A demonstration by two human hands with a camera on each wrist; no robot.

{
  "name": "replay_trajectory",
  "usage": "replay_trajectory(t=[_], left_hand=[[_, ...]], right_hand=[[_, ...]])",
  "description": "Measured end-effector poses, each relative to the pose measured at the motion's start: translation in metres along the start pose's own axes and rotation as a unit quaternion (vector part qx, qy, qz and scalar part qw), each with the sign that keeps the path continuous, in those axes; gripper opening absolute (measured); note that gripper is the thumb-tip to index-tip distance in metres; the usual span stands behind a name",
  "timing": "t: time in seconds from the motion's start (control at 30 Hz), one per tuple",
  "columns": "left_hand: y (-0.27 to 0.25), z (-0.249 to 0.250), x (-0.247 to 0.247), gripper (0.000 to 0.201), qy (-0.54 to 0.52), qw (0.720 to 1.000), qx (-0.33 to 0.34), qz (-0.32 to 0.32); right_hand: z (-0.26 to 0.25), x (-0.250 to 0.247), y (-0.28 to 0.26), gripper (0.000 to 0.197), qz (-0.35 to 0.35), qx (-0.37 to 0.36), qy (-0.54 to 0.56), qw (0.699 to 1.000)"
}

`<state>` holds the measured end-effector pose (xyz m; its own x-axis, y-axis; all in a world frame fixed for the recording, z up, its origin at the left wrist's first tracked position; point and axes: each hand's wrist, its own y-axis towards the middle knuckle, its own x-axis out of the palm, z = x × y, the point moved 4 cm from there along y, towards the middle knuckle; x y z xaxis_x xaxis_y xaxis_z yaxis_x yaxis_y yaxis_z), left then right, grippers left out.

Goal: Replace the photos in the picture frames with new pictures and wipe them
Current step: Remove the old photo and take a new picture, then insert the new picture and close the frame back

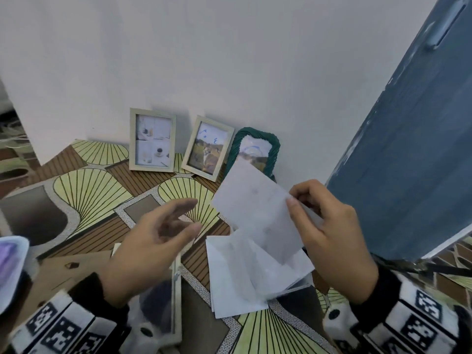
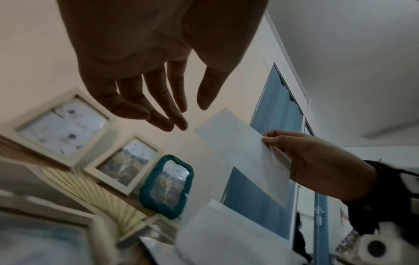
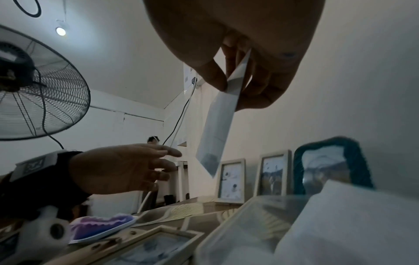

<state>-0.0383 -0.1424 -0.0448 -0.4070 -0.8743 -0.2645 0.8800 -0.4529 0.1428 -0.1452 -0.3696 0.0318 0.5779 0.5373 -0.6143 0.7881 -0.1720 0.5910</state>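
Observation:
My right hand [image 1: 329, 226] pinches a photo [image 1: 260, 210] by its right edge, white back toward me, lifted above a stack of white-backed photos [image 1: 235, 284]. In the right wrist view the thumb and fingers [image 3: 215, 78] clamp the photo [image 3: 217, 129]. My left hand [image 1: 153, 241] hovers open, fingers spread, just left of the held photo and not touching it [image 2: 158, 111]. An opened pale frame [image 1: 176, 297] lies flat under my left wrist. Three filled frames lean on the wall: a pale one [image 1: 152, 139], a second pale one [image 1: 207, 147] and a green woven one [image 1: 255, 149].
A brown backing board [image 1: 63, 274] lies at the lower left on the patterned table [image 1: 92, 185]. A white tray with a purple cloth [image 3: 102, 226] sits at the left edge. A blue door [image 1: 408, 159] stands close on the right. A fan [image 3: 34, 86] stands off to the left.

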Motion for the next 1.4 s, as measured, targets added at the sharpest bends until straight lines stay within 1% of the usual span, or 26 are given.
replay_trajectory(t=[0.1, 0.13, 0.23, 0.3, 0.4, 0.47, 0.5, 0.57, 0.63, 0.7, 0.83, 1.03, 1.1, 1.13, 1.2, 1.27, 1.4], left_hand=[[-0.021, 0.006, -0.036, 0.022, 0.04, 0.998, 0.026, 0.044], [-0.028, 0.005, -0.047, 0.021, 0.049, 0.997, 0.027, 0.052], [-0.049, -0.004, -0.076, 0.02, 0.093, 0.993, 0.021, 0.07], [-0.062, -0.017, -0.09, 0.021, 0.148, 0.987, 0.022, 0.064], [-0.08, -0.037, -0.102, 0.023, 0.244, 0.969, 0.016, 0.022], [-0.089, -0.051, -0.107, 0.032, 0.314, 0.949, 0.015, -0.036], [-0.091, -0.058, -0.107, 0.041, 0.353, 0.933, 0.009, -0.074], [-0.094, -0.074, -0.106, 0.053, 0.43, 0.892, -0.012, -0.137], [-0.096, -0.083, -0.104, 0.06, 0.484, 0.858, -0.028, -0.17], [-0.097, -0.087, -0.099, 0.064, 0.51, 0.839, -0.042, -0.184], [-0.098, -0.09, -0.096, 0.075, 0.508, 0.838, -0.058, -0.191], [-0.096, -0.09, -0.097, 0.076, 0.513, 0.832, -0.062, -0.202], [-0.096, -0.09, -0.096, 0.078, 0.517, 0.829, -0.063, -0.205], [-0.097, -0.091, -0.095, 0.078, 0.523, 0.824, -0.063, -0.207], [-0.098, -0.092, -0.094, 0.079, 0.527, 0.821, -0.062, -0.208], [-0.099, -0.092, -0.093, 0.078, 0.521, 0.827, -0.063, -0.202], [-0.099, -0.092, -0.094, 0.081, 0.513, 0.833, -0.066, -0.195]], right_hand=[[-0.002, 0.026, -0.009, 0.005, -0.026, 0.041, 0.069, 0.996], [-0.002, 0.035, -0.012, 0.004, -0.036, 0.055, 0.088, 0.994], [-0.005, 0.063, -0.021, 0.016, -0.068, 0.094, 0.14, 0.983], [-0.009, 0.08, -0.026, 0.018, -0.095, 0.106, 0.157, 0.977], [-0.014, 0.104, -0.033, 0.015, -0.123, 0.11, 0.161, 0.973], [-0.016, 0.119, -0.038, 0.015, -0.139, 0.115, 0.176, 0.968], [-0.017, 0.126, -0.04, 0.015, -0.148, 0.116, 0.18, 0.966], [-0.016, 0.139, -0.045, 0.016, -0.174, 0.135, 0.186, 0.958], [-0.015, 0.149, -0.049, 0.014, -0.202, 0.155, 0.183, 0.95], [-0.016, 0.155, -0.052, 0.012, -0.23, 0.166, 0.17, 0.944], [-0.02, 0.163, -0.056, 0.013, -0.264, 0.166, 0.149, 0.938], [-0.026, 0.174, -0.054, 0.014, -0.286, 0.151, 0.134, 0.937], [-0.029, 0.179, -0.053, 0.018, -0.301, 0.142, 0.131, 0.934], [-0.03, 0.182, -0.053, 0.023, -0.315, 0.135, 0.124, 0.931], [-0.033, 0.185, -0.053, 0.035, -0.352, 0.106, 0.083, 0.926], [-0.035, 0.187, -0.051, 0.04, -0.384, 0.06, 0.028, 0.921], [-0.037, 0.192, -0.056, 0.048, -0.444, -0.017, -0.08, 0.892]])
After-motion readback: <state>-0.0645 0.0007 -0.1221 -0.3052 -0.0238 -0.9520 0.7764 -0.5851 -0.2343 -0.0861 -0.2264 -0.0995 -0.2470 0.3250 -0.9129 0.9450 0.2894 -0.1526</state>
